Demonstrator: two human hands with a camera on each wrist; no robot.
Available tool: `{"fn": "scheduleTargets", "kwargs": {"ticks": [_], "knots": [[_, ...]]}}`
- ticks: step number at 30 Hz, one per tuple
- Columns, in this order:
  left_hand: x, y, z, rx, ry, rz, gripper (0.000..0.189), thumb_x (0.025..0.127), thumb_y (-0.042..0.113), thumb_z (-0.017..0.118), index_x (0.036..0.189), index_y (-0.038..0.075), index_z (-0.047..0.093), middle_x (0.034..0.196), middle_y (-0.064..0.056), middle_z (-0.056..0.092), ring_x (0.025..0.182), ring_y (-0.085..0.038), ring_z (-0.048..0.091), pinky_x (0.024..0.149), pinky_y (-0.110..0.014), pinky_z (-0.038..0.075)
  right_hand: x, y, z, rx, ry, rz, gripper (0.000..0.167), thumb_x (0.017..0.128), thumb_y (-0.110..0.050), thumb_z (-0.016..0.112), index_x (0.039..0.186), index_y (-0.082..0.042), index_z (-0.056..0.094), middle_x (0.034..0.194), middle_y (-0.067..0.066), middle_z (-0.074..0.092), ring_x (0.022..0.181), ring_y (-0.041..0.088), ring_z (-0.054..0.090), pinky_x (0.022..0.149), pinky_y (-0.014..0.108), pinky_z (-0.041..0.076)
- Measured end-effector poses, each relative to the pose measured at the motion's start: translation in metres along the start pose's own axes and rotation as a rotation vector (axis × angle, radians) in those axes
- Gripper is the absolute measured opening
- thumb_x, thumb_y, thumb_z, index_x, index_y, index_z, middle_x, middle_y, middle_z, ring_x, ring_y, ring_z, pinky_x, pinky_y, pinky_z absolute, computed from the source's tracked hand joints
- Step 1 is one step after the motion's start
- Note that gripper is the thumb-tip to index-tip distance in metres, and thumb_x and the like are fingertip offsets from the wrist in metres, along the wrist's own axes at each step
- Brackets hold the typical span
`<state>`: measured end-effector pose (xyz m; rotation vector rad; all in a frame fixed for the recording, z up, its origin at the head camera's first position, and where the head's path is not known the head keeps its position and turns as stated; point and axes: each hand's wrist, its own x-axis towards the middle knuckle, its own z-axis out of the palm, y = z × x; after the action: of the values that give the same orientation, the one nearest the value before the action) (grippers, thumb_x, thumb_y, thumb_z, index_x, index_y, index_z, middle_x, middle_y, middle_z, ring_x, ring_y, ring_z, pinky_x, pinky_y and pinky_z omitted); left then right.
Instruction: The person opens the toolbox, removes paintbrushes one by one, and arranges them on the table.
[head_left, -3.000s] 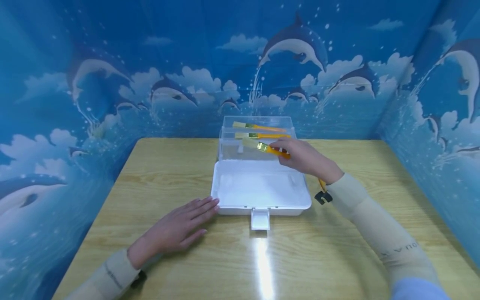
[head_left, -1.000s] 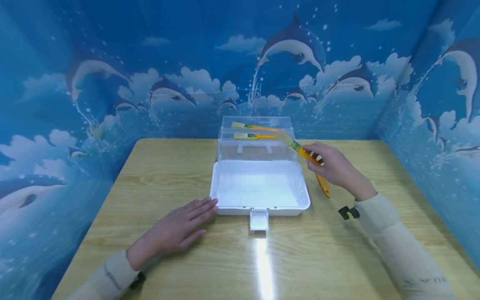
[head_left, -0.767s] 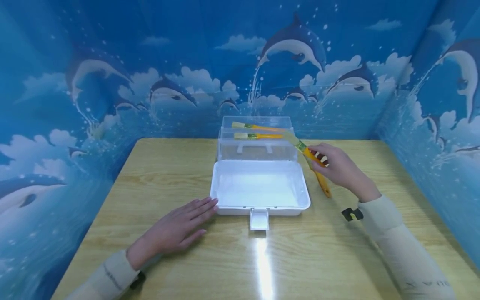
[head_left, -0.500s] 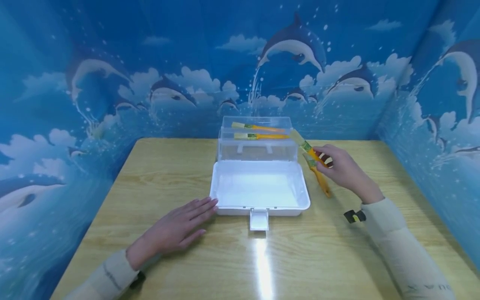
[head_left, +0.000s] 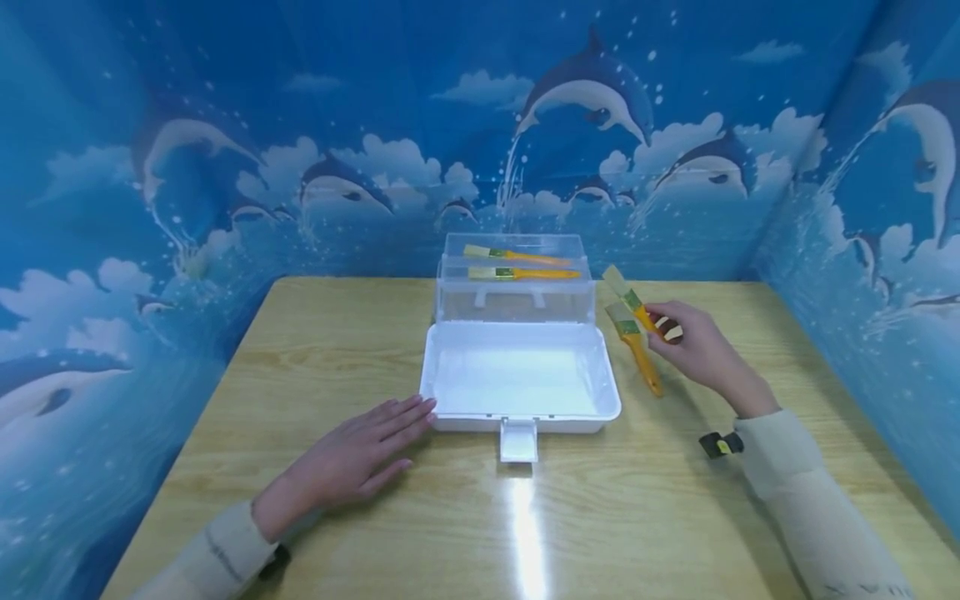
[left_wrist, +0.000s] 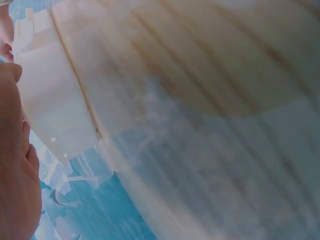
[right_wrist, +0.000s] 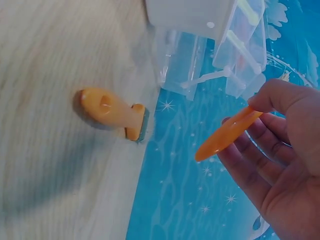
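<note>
In the head view my right hand (head_left: 697,348) pinches a flat paintbrush (head_left: 630,297) by its orange handle, pale bristles pointing up and left. The right wrist view shows that handle (right_wrist: 227,134) between thumb and fingers. Just left of it, a second paintbrush (head_left: 633,346) lies on the table beside the box. My left hand (head_left: 348,458) lies flat with straight fingers, its fingertips at the near left corner of the white box (head_left: 525,423). Two more paintbrushes, an upper one (head_left: 517,254) and a lower one (head_left: 525,273), rest in the clear trays of the raised lid.
The box stands with its clear lid (head_left: 517,304) tipped back and its latch (head_left: 519,442) hanging at the front. The wooden table (head_left: 337,333) is bordered at the back and sides by a blue dolphin-print curtain (head_left: 375,108).
My right hand has drawn the paintbrush out of the lid tray area, moving right and toward me, beside the brush on the table. My left hand has stayed in place.
</note>
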<state>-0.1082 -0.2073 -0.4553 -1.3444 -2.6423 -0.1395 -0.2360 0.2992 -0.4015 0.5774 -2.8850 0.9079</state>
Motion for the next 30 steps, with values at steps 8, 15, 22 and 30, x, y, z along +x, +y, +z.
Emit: {"fn": "scheduleTargets", "kwargs": {"ticks": [8, 15, 22, 30], "knots": [[0.001, 0.001, 0.0, -0.011, 0.007, 0.004, 0.063, 0.105, 0.036, 0.052, 0.16, 0.013, 0.031, 0.169, -0.004, 0.024, 0.153, -0.024, 0.028, 0.13, -0.029, 0.004, -0.003, 0.007, 0.001, -0.005, 0.0, 0.012, 0.045, 0.096, 0.0, 0.062, 0.139, 0.01, 0.053, 0.116, 0.024, 0.063, 0.097, 0.036, 0.067, 0.074, 0.042, 0.064], [0.0, 0.001, -0.001, -0.009, 0.005, 0.004, 0.063, 0.106, 0.036, 0.051, 0.16, 0.012, 0.031, 0.169, -0.004, 0.024, 0.153, -0.024, 0.028, 0.13, -0.029, 0.004, -0.001, 0.017, 0.003, -0.034, 0.009, 0.032, 0.046, 0.095, 0.001, 0.062, 0.139, 0.012, 0.052, 0.117, 0.028, 0.063, 0.098, 0.038, 0.066, 0.076, 0.047, 0.063], [0.0, 0.001, -0.001, -0.003, -0.007, -0.001, 0.062, 0.106, 0.036, 0.05, 0.16, 0.012, 0.032, 0.168, -0.004, 0.025, 0.153, -0.024, 0.028, 0.13, -0.028, 0.002, 0.001, 0.027, 0.005, -0.054, -0.054, 0.124, 0.048, 0.096, -0.003, 0.061, 0.14, 0.015, 0.049, 0.122, 0.032, 0.061, 0.102, 0.041, 0.065, 0.08, 0.051, 0.061], [-0.001, 0.001, -0.001, -0.004, 0.007, 0.005, 0.06, 0.107, 0.037, 0.047, 0.16, 0.011, 0.032, 0.169, -0.005, 0.024, 0.153, -0.024, 0.028, 0.13, -0.028, 0.002, 0.003, 0.044, 0.011, -0.055, -0.072, 0.133, 0.047, 0.096, -0.003, 0.06, 0.138, 0.016, 0.05, 0.119, 0.034, 0.062, 0.099, 0.04, 0.066, 0.08, 0.051, 0.061]]}}
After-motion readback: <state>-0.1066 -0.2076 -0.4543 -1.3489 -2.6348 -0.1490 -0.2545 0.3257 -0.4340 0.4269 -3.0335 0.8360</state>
